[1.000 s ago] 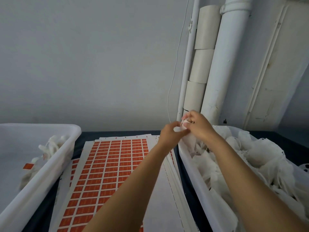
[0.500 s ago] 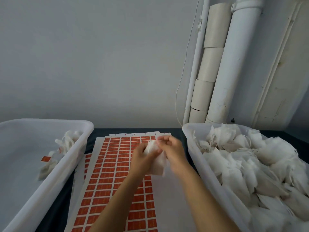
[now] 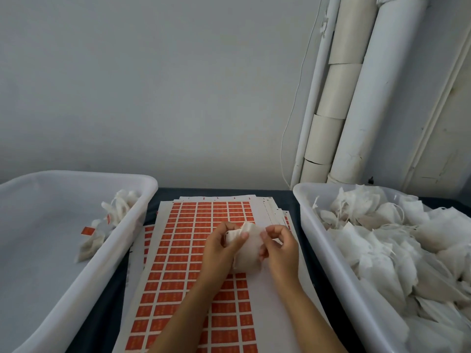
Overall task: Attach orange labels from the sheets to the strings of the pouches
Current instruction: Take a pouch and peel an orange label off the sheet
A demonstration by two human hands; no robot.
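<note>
White fabric pouch [image 3: 248, 247], soft and crumpled, gripped between both hands above the orange label sheets [image 3: 193, 253]; string too fine to make out. Left hand [image 3: 221, 247] fingers curled round its left edge; right hand [image 3: 279, 247] fingers pinching the right. Beyond the right fingers, a white plastic bin [image 3: 328, 253] heaped with pouches, cut off at the frame edge.

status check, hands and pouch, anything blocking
Left hand and right hand both grip one white pouch above label sheet. No label on it yet. Nothing in the way.
</note>
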